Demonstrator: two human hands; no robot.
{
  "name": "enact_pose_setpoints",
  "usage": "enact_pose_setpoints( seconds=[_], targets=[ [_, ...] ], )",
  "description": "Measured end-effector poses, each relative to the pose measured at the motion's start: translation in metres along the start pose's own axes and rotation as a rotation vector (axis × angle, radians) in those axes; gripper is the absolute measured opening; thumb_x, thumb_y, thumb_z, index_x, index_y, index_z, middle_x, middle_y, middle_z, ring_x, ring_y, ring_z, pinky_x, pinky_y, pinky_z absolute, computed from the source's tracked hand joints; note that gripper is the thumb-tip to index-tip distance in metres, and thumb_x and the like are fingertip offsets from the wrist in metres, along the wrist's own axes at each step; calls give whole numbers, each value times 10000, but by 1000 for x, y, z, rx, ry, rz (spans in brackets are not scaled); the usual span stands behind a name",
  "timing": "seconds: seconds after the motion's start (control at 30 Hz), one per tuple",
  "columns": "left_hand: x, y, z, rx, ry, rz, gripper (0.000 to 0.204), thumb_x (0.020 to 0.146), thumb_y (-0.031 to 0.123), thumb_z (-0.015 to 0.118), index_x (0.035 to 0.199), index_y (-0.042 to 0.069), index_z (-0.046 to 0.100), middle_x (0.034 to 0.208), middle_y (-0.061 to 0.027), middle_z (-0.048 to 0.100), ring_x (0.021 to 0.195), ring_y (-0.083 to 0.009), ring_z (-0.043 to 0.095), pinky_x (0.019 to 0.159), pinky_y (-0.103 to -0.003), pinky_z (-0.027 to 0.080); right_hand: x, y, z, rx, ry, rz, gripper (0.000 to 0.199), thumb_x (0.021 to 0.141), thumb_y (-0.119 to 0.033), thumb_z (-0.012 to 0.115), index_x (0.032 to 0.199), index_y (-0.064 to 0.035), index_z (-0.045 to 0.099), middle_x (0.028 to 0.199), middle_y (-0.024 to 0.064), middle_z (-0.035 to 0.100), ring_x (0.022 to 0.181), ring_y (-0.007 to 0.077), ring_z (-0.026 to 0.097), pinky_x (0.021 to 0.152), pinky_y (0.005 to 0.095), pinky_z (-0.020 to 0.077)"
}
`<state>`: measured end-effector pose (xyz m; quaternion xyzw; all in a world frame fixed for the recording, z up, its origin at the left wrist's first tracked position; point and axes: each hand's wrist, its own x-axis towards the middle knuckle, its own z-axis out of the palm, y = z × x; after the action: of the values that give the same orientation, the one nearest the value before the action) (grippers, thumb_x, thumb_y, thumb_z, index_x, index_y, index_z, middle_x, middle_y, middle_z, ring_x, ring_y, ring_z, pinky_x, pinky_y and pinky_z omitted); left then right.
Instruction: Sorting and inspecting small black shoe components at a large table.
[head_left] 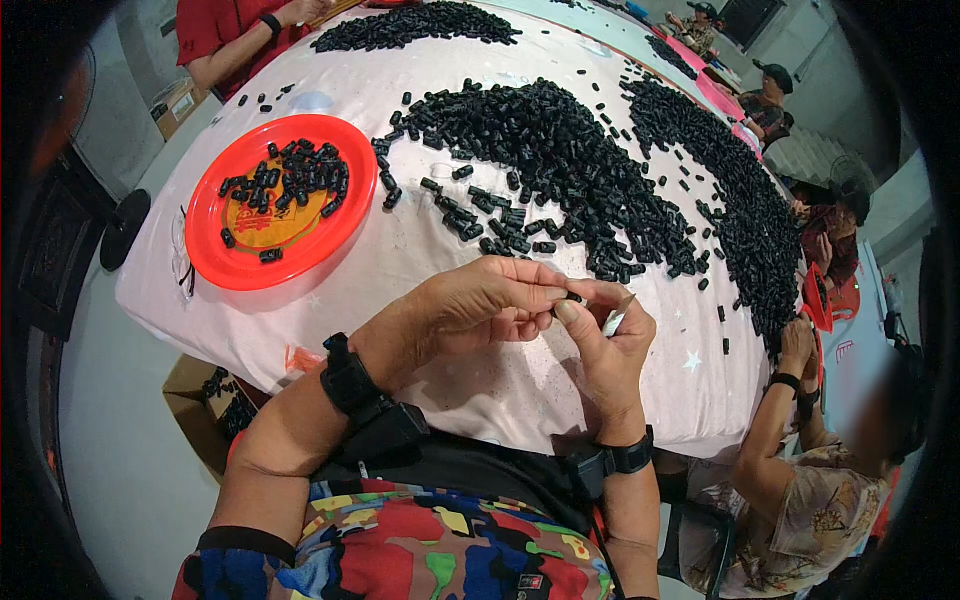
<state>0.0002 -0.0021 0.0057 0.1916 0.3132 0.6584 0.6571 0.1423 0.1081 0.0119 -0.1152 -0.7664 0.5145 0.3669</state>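
My left hand (480, 303) and my right hand (608, 350) meet over the near edge of the cloth-covered table. Between their thumbs and fingertips they pinch a small black cylindrical piece (572, 297), mostly hidden by the fingers. A thin, pale, pointed blade-like thing (614, 322) also sticks out from among my right fingers; its other end is hidden. Just beyond my hands lies a large heap of similar black cylindrical pieces (560, 150), with a loose cluster at its near left side.
A red round tray (205, 245) with black pieces stands on the left of the pink cloth (420, 380). More heaps (740, 210) lie right and far. An open cardboard box (195, 415) is below left. Co-workers sit around; one person's arm (765, 440) is close at right.
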Motion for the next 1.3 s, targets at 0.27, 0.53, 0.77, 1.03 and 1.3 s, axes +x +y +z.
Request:
enact_pose_setpoints(
  seconds=[0.27,0.53,0.77,1.03,1.3],
  targets=[
    [0,-2,-1,-21,-12,-25,295,888,108,623,1155,-1,562,890,-24,589,738,-78,553,627,-184,466,0,-1,-2,103,-13,109,133,840,-81,682,939,8,678,864,74,692,730,89,603,662,221,482],
    [0,3,3,-31,13,-38,321,877,130,635,1160,-3,566,885,-10,576,730,-69,537,612,-181,452,1,8,-3,25,138,-15,179,822,-174,710,841,-13,636,711,2,616,636,58,528,585,207,429],
    [0,2,5,-14,9,-19,306,881,155,640,1145,11,583,929,-21,613,754,-59,544,661,-194,458,-2,23,-4,-128,-101,-38,320,774,-305,770,818,-27,618,655,12,626,592,65,569,522,211,448],
    [0,2,8,27,42,4,337,877,161,646,1162,1,564,970,-30,615,793,-53,552,671,-202,451,0,16,-3,-295,-111,-39,398,775,-391,751,838,-19,626,613,69,629,558,108,614,486,240,464],
    [-1,1,6,33,45,20,364,870,159,649,1168,-25,550,945,-37,612,748,-53,526,642,-197,431,-1,18,-1,-352,-77,-67,380,781,-396,739,799,-31,636,591,73,616,513,138,610,457,255,451]
  ],
)
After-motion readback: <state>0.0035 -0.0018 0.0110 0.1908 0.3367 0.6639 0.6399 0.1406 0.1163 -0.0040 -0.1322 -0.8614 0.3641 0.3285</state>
